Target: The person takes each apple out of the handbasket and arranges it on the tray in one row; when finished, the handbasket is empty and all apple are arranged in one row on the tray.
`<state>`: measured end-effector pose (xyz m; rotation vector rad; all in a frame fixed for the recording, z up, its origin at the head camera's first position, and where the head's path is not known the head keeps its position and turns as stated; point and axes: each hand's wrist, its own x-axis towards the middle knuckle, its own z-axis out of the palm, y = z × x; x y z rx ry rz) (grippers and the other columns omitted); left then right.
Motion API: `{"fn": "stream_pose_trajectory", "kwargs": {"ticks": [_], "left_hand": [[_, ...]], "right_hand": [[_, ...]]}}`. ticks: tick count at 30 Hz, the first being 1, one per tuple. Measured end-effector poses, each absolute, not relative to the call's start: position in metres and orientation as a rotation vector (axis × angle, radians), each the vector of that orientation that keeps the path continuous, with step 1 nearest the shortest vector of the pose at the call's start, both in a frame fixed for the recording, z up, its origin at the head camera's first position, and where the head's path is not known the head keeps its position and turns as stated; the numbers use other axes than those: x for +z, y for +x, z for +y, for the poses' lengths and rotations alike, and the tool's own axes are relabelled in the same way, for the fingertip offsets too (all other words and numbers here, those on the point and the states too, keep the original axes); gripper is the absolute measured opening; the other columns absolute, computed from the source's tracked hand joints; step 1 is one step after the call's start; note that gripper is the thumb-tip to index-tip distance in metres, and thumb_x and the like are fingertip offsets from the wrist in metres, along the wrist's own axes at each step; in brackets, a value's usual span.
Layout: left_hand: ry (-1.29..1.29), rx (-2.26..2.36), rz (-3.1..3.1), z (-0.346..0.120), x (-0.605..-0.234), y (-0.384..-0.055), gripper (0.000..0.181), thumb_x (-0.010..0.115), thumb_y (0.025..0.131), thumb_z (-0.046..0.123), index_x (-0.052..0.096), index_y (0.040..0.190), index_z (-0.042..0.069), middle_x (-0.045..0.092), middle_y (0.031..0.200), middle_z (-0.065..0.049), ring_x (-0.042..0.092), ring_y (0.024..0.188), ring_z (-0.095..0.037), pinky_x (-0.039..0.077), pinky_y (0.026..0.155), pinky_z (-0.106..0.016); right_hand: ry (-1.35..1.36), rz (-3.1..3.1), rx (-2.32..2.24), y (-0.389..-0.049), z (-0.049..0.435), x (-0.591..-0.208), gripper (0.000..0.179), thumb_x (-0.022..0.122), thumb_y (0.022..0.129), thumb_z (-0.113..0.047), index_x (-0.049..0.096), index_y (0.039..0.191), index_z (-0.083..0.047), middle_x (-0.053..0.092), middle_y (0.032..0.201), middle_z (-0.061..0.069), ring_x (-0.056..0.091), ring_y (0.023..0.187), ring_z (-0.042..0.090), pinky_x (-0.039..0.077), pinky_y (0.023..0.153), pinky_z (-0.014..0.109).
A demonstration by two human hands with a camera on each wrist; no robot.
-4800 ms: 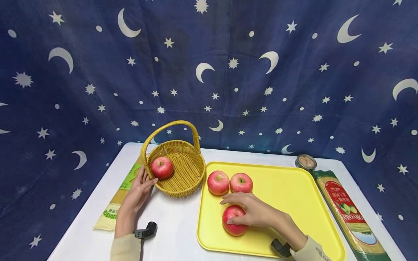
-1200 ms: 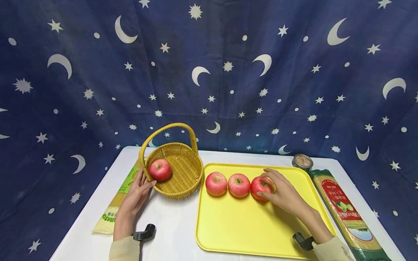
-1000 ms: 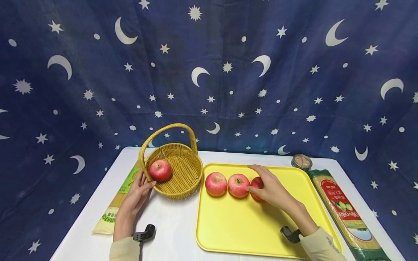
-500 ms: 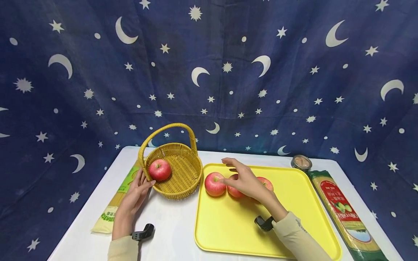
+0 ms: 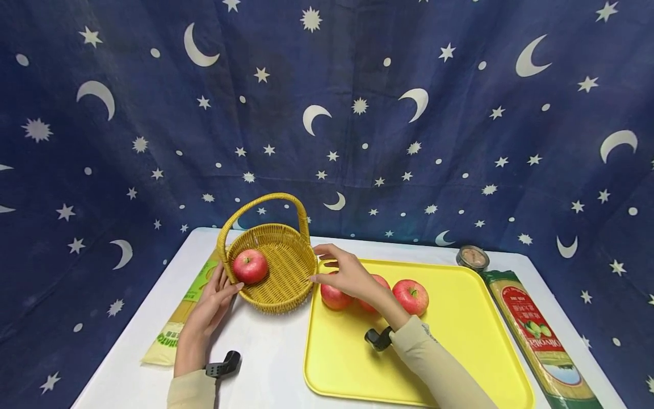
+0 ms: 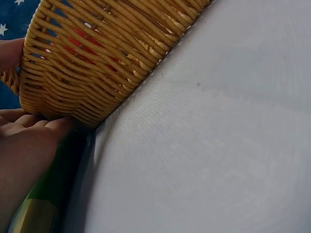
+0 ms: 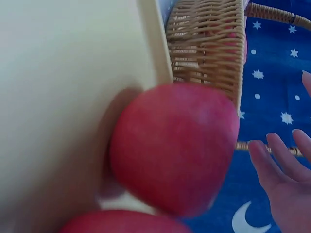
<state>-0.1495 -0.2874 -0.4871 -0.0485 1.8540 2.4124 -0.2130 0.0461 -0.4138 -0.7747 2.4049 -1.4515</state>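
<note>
A yellow wicker basket [image 5: 286, 267] with an arched handle stands at the left, one red apple [image 5: 251, 266] inside it. My left hand [image 5: 210, 309] holds the basket's left side, thumb at the rim and fingers against the outer wall; the left wrist view shows the fingers low on the weave. Over the tray's left end, my right hand [image 5: 347, 275] reaches toward the basket's right rim, fingers spread and holding nothing. Beneath it, three apples lie in a row on the yellow tray [image 5: 460, 341]: a left apple [image 5: 334, 296], a partly covered middle apple [image 5: 380, 282] and a right apple [image 5: 411, 297].
A green-labelled noodle packet [image 5: 168, 341] lies left of the basket, partly under my left arm. Right of the tray lies a long pasta packet [image 5: 541, 341], with a small round tin [image 5: 472, 258] behind. A starry blue curtain [image 5: 357, 142] hangs behind the white table [image 5: 271, 358].
A front apple was moved to the right end of the row. My right hand has let go of it and travelled left over the other apples to the basket. The left hand stays on the basket.
</note>
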Motion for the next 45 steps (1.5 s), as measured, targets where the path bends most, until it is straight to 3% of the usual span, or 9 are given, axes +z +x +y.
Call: {"fn": "stream_pose_trajectory", "kwargs": {"ticks": [18,24,31,35,42,45], "left_hand": [[-0.049,2.401,1.859,-0.291,-0.486,-0.149,0.102,0.058,0.098,0.000,-0.017,0.164,0.020,-0.013,0.174,-0.003,-0.006,0.161,-0.024,0.011,0.129,-0.037],[0.008,2.417,1.859,-0.291,-0.486,-0.150,0.100,0.055,0.099,-0.002,-0.019,0.164,0.018,-0.013,0.174,-0.006,-0.007,0.161,-0.025,0.012,0.129,-0.033],[-0.002,2.411,1.868,-0.287,-0.488,-0.150,0.098,0.055,0.099,-0.002,-0.015,0.165,0.017,-0.010,0.174,-0.004,-0.004,0.161,-0.023,0.012,0.129,-0.036],[-0.019,2.400,1.874,-0.287,-0.488,-0.149,0.100,0.057,0.099,0.001,-0.016,0.164,0.018,-0.010,0.174,-0.004,-0.005,0.161,-0.023,0.011,0.129,-0.037],[0.005,2.409,1.883,-0.288,-0.492,-0.148,0.099,0.057,0.099,0.001,-0.013,0.165,0.020,-0.007,0.175,-0.003,-0.003,0.161,-0.022,0.011,0.129,-0.037],[0.007,2.411,1.880,-0.289,-0.491,-0.150,0.100,0.059,0.098,0.002,-0.012,0.166,0.020,-0.007,0.175,-0.003,-0.003,0.161,-0.022,0.009,0.130,-0.040]], "right_hand": [[-0.847,2.348,-1.139,-0.244,-0.027,-0.404,0.071,0.084,0.084,-0.029,0.055,0.146,-0.010,0.057,0.147,0.012,0.053,0.136,0.037,0.049,0.112,0.046],[-0.859,2.318,-1.067,-0.251,-0.052,-0.399,0.076,0.083,0.083,-0.029,0.052,0.149,-0.008,0.053,0.153,0.011,0.048,0.143,0.032,0.043,0.119,0.044],[-0.878,2.328,-0.985,-0.255,-0.072,-0.399,0.077,0.083,0.082,-0.027,0.052,0.151,-0.016,0.052,0.155,0.006,0.046,0.145,0.024,0.040,0.120,0.039],[-0.936,2.325,-0.918,-0.258,-0.084,-0.401,0.081,0.083,0.083,-0.023,0.047,0.156,-0.021,0.051,0.155,0.006,0.048,0.142,0.022,0.040,0.120,0.037],[-0.991,2.194,-0.880,-0.257,-0.103,-0.407,0.093,0.081,0.084,-0.014,0.032,0.163,-0.018,0.043,0.161,0.007,0.049,0.139,0.021,0.044,0.115,0.030],[-1.008,2.199,-0.869,-0.260,-0.105,-0.408,0.094,0.082,0.083,-0.016,0.032,0.162,-0.017,0.042,0.162,0.005,0.048,0.141,0.019,0.043,0.115,0.028]]}}
